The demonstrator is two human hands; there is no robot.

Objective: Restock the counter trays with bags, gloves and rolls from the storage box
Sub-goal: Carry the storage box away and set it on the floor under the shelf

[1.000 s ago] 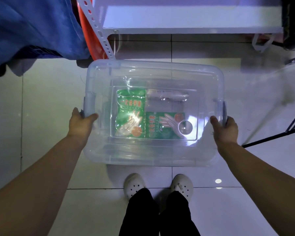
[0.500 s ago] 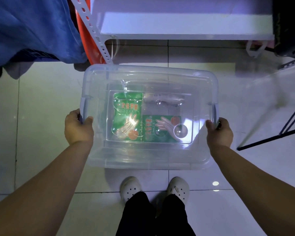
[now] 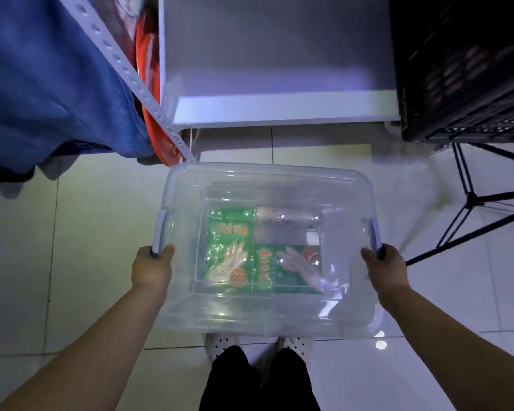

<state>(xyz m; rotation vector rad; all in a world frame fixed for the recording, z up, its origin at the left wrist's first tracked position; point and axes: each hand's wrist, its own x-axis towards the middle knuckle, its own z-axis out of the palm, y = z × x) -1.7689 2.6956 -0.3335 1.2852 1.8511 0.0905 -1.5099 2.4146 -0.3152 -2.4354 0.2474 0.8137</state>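
Tiled floor [image 3: 95,262] underfoot, clear box [image 3: 267,177] held above it: left grip [image 3: 151,269] wrapped round one side handle [image 3: 160,232], right grip [image 3: 387,271] round the other. Green glove packs [image 3: 230,247] lie inside; the clear item [image 3: 285,217] behind them is too blurred to identify.

Both bare arms reach forward and down, spread a little apart. The left hand [image 3: 152,268] curls round the near end of the storage box's [image 3: 264,173] left handle [image 3: 160,229], thumb pointing forward. The right hand [image 3: 386,269] grips the right handle [image 3: 374,232] the same way.
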